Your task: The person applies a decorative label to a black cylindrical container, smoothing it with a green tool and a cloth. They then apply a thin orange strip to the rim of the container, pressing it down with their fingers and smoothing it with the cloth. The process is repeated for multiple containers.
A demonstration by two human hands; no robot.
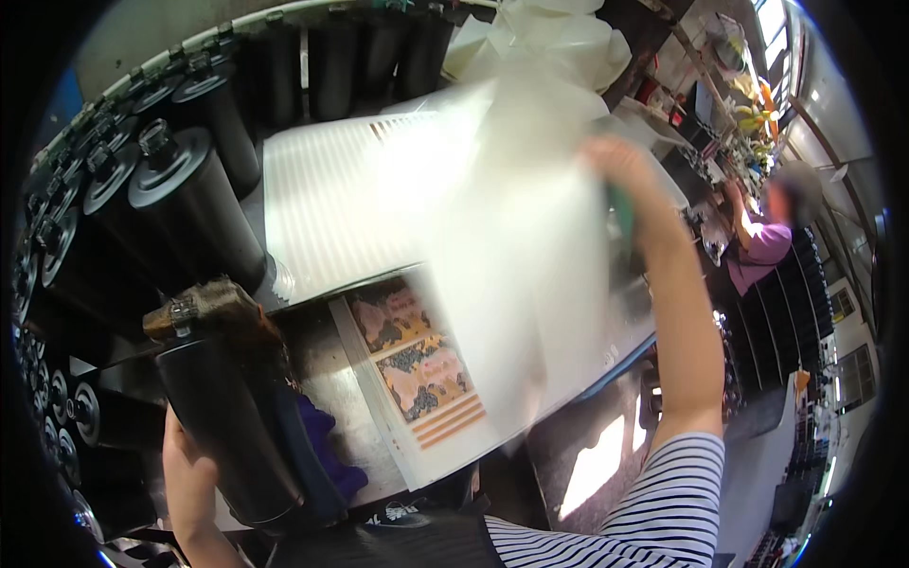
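Observation:
My left hand [187, 464] is closed round the side of a black bottle [225, 417] with a clear threaded-looking neck, held tilted near my body. My right hand [620, 161], blurred by motion, grips the upper edge of a thin translucent white sheet [530, 227]. That sheet hangs over the work surface, lifted and smeared by movement. Partly beneath it lies a printed sheet [426, 369] with brown, black and pink pictures and orange stripes. Beside the bottle are a worn brownish block [204, 310] and a crumpled purple cloth [327, 445].
Several black bottles [189, 189] stand crowded along the left and back. A white sheet with pale stripes [331, 208] lies behind the printed one. Crumpled pale sheets [540, 47] are heaped at the far side. A person in a pink top [762, 248] works at the right.

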